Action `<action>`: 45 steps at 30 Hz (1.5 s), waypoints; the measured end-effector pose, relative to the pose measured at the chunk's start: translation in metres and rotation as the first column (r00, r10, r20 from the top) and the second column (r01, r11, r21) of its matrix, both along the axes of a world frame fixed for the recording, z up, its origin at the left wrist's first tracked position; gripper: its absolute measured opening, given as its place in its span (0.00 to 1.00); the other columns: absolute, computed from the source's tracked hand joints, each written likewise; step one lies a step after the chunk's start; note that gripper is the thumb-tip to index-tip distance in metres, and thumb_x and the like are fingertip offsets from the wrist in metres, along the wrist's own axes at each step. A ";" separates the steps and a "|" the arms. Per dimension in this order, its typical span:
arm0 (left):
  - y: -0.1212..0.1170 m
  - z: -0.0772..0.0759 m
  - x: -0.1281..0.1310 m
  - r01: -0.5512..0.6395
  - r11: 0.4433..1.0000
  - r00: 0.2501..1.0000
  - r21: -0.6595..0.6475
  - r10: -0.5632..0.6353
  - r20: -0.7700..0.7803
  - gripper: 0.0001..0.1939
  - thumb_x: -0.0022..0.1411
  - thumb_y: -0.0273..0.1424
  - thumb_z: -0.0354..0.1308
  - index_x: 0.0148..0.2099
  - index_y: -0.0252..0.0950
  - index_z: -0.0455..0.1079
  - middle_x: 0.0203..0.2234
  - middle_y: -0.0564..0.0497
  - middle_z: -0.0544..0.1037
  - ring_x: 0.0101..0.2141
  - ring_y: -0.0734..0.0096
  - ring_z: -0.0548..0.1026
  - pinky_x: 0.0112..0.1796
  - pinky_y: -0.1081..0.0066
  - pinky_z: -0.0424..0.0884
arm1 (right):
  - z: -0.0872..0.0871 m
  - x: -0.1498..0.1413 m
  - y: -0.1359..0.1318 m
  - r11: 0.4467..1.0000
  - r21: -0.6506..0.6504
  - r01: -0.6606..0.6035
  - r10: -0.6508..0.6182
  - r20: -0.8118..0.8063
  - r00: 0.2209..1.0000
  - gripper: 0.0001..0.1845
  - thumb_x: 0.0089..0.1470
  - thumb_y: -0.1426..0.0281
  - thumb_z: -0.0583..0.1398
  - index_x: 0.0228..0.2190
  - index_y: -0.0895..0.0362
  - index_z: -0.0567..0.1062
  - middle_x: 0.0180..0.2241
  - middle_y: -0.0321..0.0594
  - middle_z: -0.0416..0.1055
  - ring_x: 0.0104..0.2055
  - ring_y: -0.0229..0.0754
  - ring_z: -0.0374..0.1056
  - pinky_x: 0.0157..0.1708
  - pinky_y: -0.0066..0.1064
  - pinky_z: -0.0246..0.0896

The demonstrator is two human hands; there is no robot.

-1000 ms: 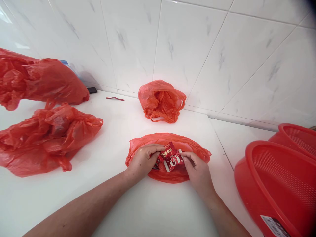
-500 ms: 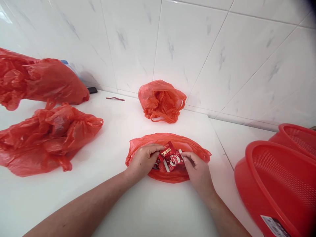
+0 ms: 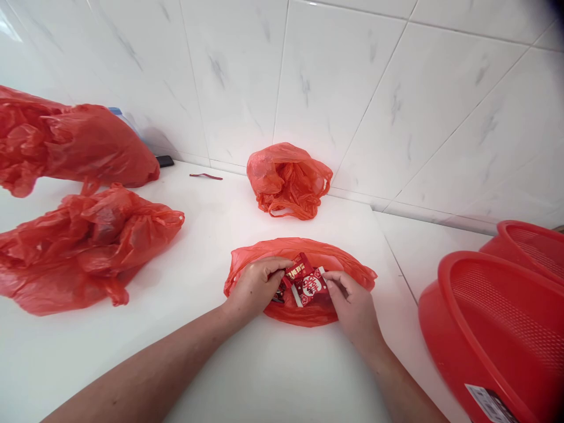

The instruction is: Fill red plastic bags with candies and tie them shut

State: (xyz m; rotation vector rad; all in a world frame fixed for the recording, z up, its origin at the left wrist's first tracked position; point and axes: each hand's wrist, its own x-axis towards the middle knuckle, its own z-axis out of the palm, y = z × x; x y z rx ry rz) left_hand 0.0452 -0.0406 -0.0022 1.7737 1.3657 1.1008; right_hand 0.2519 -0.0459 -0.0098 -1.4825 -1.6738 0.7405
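Note:
An open red plastic bag [image 3: 304,247] lies on the white table with small wrapped packets inside. My right hand [image 3: 355,305] pinches the white edge of a red and white candy packet [image 3: 312,286] printed with a white round emblem. My left hand [image 3: 255,285] is closed on a dark red candy packet [image 3: 299,266] with gold lettering, just behind the other one. Below my left fingers a bit of dark wrapping shows, mostly hidden by the hand.
A crumpled red bag [image 3: 286,176] sits by the tiled wall. Two filled red bags, one nearer [image 3: 88,252] and one farther [image 3: 101,144], are at left, beside a black phone-like object [image 3: 165,161]. A thin red strip [image 3: 205,175] lies behind. Red plastic baskets [image 3: 458,294] stand at right.

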 end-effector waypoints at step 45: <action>0.000 0.004 0.000 0.026 0.998 0.999 -0.054 -0.027 -0.022 0.20 0.58 0.23 0.46 0.44 0.46 0.74 0.39 0.60 0.79 0.39 0.73 0.76 0.39 0.75 0.71 | 0.000 0.000 0.000 1.000 -0.026 -0.012 0.012 0.000 1.000 0.11 0.56 0.65 0.54 0.38 0.52 0.74 0.40 0.37 0.75 0.42 0.43 0.70 0.40 0.33 0.65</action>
